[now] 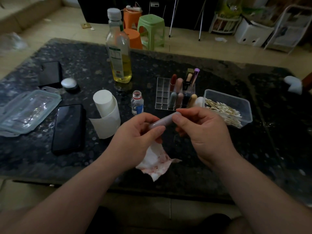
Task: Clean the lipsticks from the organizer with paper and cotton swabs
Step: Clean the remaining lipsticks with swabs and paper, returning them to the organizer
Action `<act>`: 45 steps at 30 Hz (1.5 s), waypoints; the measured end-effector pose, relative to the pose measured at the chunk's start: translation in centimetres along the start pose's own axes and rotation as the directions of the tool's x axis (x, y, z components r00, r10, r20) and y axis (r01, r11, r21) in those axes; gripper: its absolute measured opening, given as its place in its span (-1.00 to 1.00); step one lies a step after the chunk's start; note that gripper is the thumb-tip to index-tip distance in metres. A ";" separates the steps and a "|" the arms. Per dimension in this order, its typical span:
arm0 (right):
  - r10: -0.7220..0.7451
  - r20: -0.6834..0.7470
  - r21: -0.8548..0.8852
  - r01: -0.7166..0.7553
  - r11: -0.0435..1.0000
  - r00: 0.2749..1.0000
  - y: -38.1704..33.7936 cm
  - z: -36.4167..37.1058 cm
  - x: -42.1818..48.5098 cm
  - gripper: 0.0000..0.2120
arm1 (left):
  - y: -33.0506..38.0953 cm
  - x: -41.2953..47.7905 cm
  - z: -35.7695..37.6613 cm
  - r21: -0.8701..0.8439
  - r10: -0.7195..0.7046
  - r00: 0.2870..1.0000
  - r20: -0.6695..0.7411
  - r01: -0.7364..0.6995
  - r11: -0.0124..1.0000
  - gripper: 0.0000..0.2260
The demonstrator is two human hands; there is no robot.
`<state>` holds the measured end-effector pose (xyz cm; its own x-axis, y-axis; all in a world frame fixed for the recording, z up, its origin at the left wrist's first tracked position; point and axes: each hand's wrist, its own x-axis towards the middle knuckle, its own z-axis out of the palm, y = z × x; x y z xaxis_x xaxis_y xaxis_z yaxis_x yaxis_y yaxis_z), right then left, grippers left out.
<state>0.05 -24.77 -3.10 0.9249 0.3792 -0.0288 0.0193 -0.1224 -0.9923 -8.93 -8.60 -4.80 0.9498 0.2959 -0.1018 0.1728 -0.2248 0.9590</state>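
A pale mauve lipstick tube lies tilted between both hands above the dark stone table. My left hand grips its lower end and also holds a crumpled white paper stained pink. My right hand pinches the tube's upper end with thumb and fingers. Behind them stands the clear acrylic organizer with several lipsticks upright in its right cells. A clear box of cotton swabs sits right of it.
A paper roll and a small open bottle stand left of the organizer, a tall oil bottle behind. A phone, a plastic lid and a round silver jar lie at the left. Stools stand beyond the table.
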 end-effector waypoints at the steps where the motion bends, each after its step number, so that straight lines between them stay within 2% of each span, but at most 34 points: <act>1: 0.009 -0.007 -0.005 -0.009 1.000 1.000 0.1 0.2 -0.1 -0.88 | -0.1 -0.1 0.1 -0.027 0.000 1.000 -0.004 0.000 1.000 -0.89; 3: 0.014 -0.012 -0.030 -0.015 0.999 1.000 0.2 0.5 -0.2 -0.87 | -0.4 -0.3 0.4 -0.039 -0.015 1.000 0.007 0.016 0.999 -0.90; 6: 0.001 0.030 -0.067 0.001 0.998 1.000 -0.1 0.7 -0.3 -0.84 | -0.5 -0.4 0.9 0.046 -0.050 0.998 0.032 0.049 0.998 -0.88; 10: -0.064 0.158 -0.245 0.102 0.964 0.985 -0.4 1.4 -0.7 -0.75 | -0.3 0.8 0.3 0.358 -0.186 0.973 0.136 0.127 0.925 -0.75; 12: -0.091 0.135 -0.295 0.128 0.947 0.987 -0.1 1.9 -0.5 -0.71 | -0.2 1.5 -0.4 0.482 -0.277 0.946 0.167 0.166 0.860 -0.68; 14: -0.100 0.086 -0.321 0.123 0.939 0.991 0.1 2.3 0.1 -0.69 | -0.4 2.4 -1.2 0.520 -0.289 0.950 0.114 0.191 0.833 -0.66; 16: -0.113 0.037 -0.326 0.118 0.938 0.993 0.3 2.4 0.7 -0.73 | -0.6 3.0 -1.5 0.467 -0.243 0.970 0.029 0.202 0.861 -0.68; 18: -0.138 0.004 -0.345 0.131 0.929 0.990 0.4 2.4 1.0 -0.75 | -0.9 3.4 -1.5 0.330 -0.186 0.982 -0.044 0.190 0.925 -0.70; 21: -0.176 -0.029 -0.419 0.148 0.896 0.984 0.2 2.3 1.6 -0.76 | -1.2 3.8 -1.2 0.217 -0.156 0.985 -0.074 0.169 0.961 -0.70; 24: -0.243 -0.061 -0.507 0.180 0.843 0.968 -0.7 2.1 3.2 -0.81 | -1.3 4.3 -1.1 0.242 -0.156 0.986 -0.064 0.167 0.956 -0.74; 28: -0.305 -0.029 -0.633 0.219 0.743 0.952 -1.4 2.2 7.8 -0.90 | -1.2 5.4 -1.3 0.219 -0.145 0.984 -0.102 0.164 0.962 -0.82; 34: -0.214 0.016 -0.704 0.163 0.691 0.977 0.4 3.2 12.6 -0.96 | -1.2 6.8 -1.3 0.167 -0.087 0.985 -0.150 0.112 0.979 -0.94; 37: -0.240 0.038 -0.780 0.179 0.600 0.970 1.1 3.7 13.2 -0.98 | -1.2 7.3 -1.4 0.171 -0.088 0.985 -0.146 0.113 0.979 -0.96; 41: -0.252 0.045 -0.822 0.179 0.540 0.967 1.1 3.8 13.7 -0.94 | -1.4 7.6 -1.2 0.190 -0.096 0.986 -0.135 0.121 0.974 -0.95; 45: -0.137 0.062 -0.905 0.114 0.409 0.989 1.9 3.7 14.1 -0.89 | -1.5 7.6 -1.4 0.192 -0.104 0.986 -0.131 0.128 0.973 -0.95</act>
<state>11.69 -16.23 -5.88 0.8880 0.4489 0.0996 0.4569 -0.8373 -0.3002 -2.36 -4.76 -6.62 0.8843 0.4365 -0.1657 0.3401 -0.3591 0.8691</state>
